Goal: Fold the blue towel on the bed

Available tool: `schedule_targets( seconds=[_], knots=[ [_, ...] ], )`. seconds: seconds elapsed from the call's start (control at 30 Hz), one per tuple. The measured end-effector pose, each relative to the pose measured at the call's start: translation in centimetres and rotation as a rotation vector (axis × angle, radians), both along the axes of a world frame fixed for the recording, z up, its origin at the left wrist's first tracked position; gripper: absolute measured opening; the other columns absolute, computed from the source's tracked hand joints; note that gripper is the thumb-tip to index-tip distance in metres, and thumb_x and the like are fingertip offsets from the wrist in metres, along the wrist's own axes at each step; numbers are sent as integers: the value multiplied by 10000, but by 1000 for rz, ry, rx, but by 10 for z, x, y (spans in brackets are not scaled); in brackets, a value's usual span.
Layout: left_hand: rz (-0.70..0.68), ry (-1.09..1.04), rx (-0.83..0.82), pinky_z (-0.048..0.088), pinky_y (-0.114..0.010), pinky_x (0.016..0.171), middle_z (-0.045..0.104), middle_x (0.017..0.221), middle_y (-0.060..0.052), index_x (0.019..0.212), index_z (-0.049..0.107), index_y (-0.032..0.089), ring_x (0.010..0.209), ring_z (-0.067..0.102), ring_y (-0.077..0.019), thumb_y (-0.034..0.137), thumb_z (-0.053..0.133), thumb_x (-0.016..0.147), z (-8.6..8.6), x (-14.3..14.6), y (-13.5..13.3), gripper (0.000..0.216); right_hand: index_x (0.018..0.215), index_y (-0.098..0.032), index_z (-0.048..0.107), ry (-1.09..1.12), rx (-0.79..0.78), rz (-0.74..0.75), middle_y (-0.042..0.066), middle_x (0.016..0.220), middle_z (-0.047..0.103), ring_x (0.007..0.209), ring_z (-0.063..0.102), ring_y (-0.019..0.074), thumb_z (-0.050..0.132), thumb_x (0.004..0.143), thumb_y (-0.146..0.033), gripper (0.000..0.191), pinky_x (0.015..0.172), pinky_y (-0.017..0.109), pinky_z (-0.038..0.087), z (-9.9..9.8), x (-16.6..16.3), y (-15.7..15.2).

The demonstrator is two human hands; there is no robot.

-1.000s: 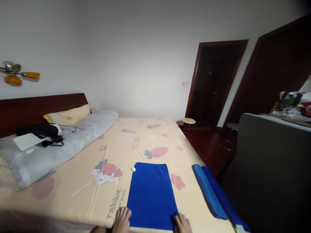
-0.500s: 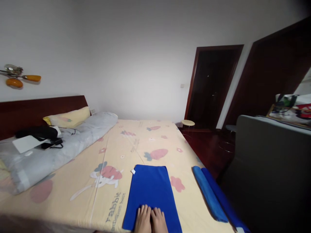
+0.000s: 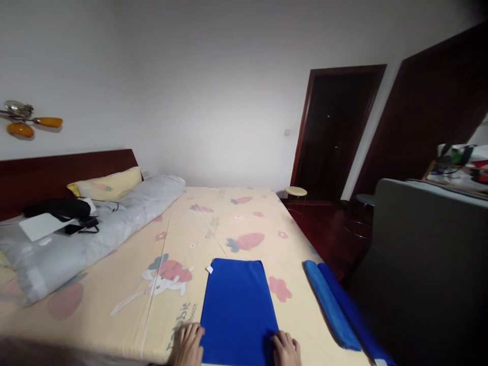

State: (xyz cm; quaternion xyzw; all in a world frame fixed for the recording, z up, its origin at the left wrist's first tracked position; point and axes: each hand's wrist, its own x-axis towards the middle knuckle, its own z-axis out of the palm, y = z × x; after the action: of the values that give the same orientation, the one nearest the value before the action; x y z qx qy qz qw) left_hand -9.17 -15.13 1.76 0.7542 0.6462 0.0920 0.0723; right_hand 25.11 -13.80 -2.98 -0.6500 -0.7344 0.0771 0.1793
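A blue cloth (image 3: 238,305), folded into a flat rectangle with a small white tag at its far left corner, lies on the bed. At its near left edge rests my left hand (image 3: 189,344), fingers bent and loosely spread, fingertips by the cloth's side. My right hand (image 3: 285,348) is at the opposite edge, its bent fingers slightly apart and touching the cloth's margin. Both thumbs are largely hidden, and neither hand visibly grips the cloth.
To the right, two rolled blue cloths, a lighter one (image 3: 330,305) and a darker one (image 3: 353,312), lie along the bed's edge. A grey rolled quilt (image 3: 102,244) bears a laptop-like white panel (image 3: 43,226) and dark items. A dark grey panel (image 3: 423,264) stands beyond the right edge.
My hands have moved apart, from side by side on the cloth's near middle to its left and right edges. The cloth keeps its place.
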Motion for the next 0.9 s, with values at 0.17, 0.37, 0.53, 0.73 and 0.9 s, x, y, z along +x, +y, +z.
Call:
schedule_targets(
  seconds=[0.17,0.37,0.53,0.73,0.9],
  knots=[
    [-15,-77,-155,176,-446,1172,341,1532,-23,1408,376,234,1424,240,-243,216,351,791,-4,78,37,618,1141,-289,601,44,-68,50,56,1249,599,1176,513,234,353,722,-55,539,1005,408,364,55,-86,24],
    [28,-36,-257,147,-426,1181,314,1544,-37,1421,358,216,1440,201,-243,275,325,815,-14,87,46,609,1239,-319,542,26,-157,97,29,1327,564,1243,471,244,377,705,-71,611,1044,430,336,40,-85,29],
    [44,69,-132,238,-431,1109,491,1414,-39,1321,483,271,1322,380,-239,230,357,788,-1,10,24,549,1281,-303,518,30,-133,71,57,1327,570,1210,497,244,400,785,-182,524,993,400,381,15,0,17],
    [-3,54,-157,148,-444,1146,412,1481,-38,1390,397,253,1376,290,-238,215,371,772,19,18,31,620,1195,-267,579,-5,-140,11,78,1268,593,1194,496,255,381,735,-109,525,1029,453,325,43,-17,25],
    [-35,-64,-223,137,-450,1160,254,1566,-17,1459,245,268,1436,166,-231,229,333,815,22,93,66,651,1286,-296,494,89,-207,133,68,1387,500,1304,408,257,383,741,-117,584,1075,476,293,73,-95,52]
  ],
)
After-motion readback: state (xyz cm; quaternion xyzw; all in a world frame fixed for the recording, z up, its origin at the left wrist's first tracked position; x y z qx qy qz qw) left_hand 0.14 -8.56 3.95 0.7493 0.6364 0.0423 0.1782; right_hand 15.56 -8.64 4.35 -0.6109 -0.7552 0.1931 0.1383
